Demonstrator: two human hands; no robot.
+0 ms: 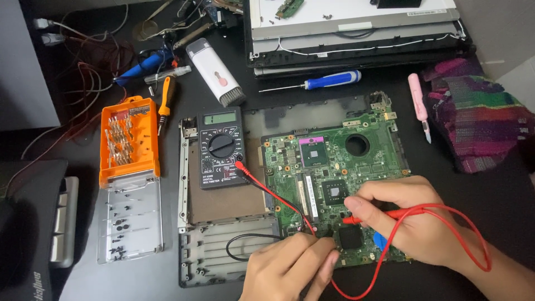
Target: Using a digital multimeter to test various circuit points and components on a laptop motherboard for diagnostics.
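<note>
On the dark worktop (479, 189) we had the green circuit board (334, 167) lying over a grey laptop base (223, 245), with the black multimeter (221, 146) just beside its left edge. Our right hand (409, 220) had its grip closed on the red probe (384, 215), tip touching the board. Our left hand (290, 267) pinched the black probe (325, 237), mostly hidden, against the board's lower edge.

A thin red plastic multimeter probe (384, 215) is lying tip-down against a flat green laptop circuit board (334, 167), which is resting on a black chassis.
</note>
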